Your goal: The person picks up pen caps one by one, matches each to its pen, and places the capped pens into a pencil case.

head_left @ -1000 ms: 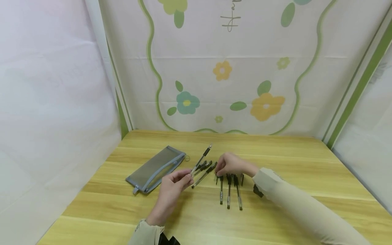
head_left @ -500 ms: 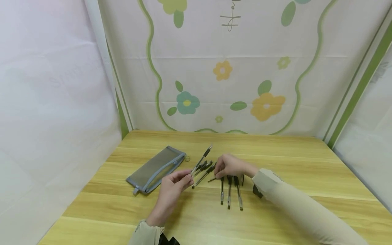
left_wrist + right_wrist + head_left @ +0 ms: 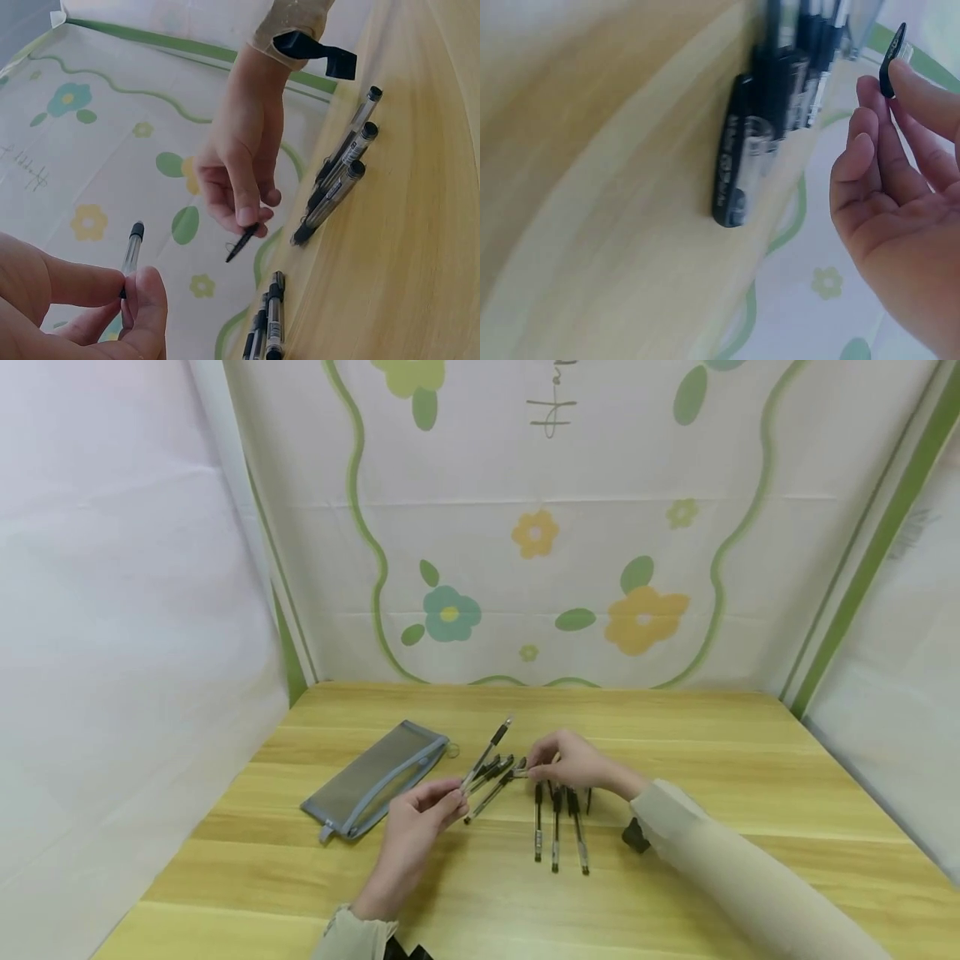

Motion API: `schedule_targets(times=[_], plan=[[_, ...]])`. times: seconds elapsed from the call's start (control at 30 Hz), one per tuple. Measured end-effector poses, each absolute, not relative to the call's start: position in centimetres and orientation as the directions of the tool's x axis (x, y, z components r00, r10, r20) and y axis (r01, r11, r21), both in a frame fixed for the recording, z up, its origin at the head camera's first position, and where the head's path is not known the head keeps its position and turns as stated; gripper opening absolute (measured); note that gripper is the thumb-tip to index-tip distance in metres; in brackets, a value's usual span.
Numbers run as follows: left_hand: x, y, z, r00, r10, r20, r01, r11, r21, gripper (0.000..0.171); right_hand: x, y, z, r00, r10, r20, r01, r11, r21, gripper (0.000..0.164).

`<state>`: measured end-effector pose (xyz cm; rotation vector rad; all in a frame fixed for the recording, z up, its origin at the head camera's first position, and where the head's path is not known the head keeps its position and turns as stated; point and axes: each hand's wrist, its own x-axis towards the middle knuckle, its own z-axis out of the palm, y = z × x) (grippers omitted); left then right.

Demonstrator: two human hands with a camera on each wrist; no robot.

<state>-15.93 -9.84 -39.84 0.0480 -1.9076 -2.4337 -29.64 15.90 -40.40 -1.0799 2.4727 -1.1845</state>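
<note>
My left hand [image 3: 420, 818] pinches a clear-barrelled pen [image 3: 489, 753] with a black grip, its bare tip slanting up and away. Facing it, my right hand [image 3: 573, 764] pinches a small pen cap [image 3: 894, 60], clear with a black clip, between thumb and fingertips. The left wrist view shows this cap [image 3: 241, 244] apart from the pen [image 3: 133, 251] and raised off the table. Several pens [image 3: 495, 792] lie slanted under the held pen. Below my right hand, another few pens [image 3: 556, 835] lie side by side, their black ends towards the back.
A grey mesh pencil pouch [image 3: 367, 781] with a blue zip edge lies on the left of the wooden table [image 3: 660, 910]. A small dark piece [image 3: 588, 800] lies right of the pens. Flower-printed cloth [image 3: 525, 602] hangs behind the table.
My right hand has lifted the cap from beside the pens and turned it towards the left hand. The left hand keeps its hold on the pen. The head view has shifted slightly.
</note>
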Motion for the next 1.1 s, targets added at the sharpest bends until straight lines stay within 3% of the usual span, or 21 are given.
schedule_targets(times=[0.23,0.37,0.53,0.87,1.1], plan=[[-15.8,-9.7,-39.8,-0.999,-0.052,0.004,0.017,-0.235,0.972,0.028,-27.5,17.3,-39.7,-0.79,-0.586,0.182,-0.475,0.396,-0.786,0.008],[-15.8,-9.6,-40.0,-0.999,-0.054,0.001,0.014,-0.233,0.972,0.027,-26.0,18.5,-39.9,-0.862,-0.488,0.137,-0.344,0.365,-0.865,0.017],[-15.8,-9.6,-40.1,-0.998,-0.064,-0.003,0.012,-0.233,0.972,0.027,-24.3,19.9,-39.9,-0.939,-0.328,0.101,-0.181,0.225,-0.957,0.029],[-15.7,-9.4,-40.0,-0.999,-0.05,-0.004,0.006,-0.204,0.979,0.023,-20.6,21.2,-39.5,-0.981,-0.186,0.053,-0.059,0.026,-0.998,0.034],[-15.7,-9.0,-40.3,-0.999,-0.035,0.008,0.014,-0.169,0.985,0.022,-18.2,21.8,-39.6,-0.995,-0.088,0.047,-0.042,-0.058,-0.997,0.033]])
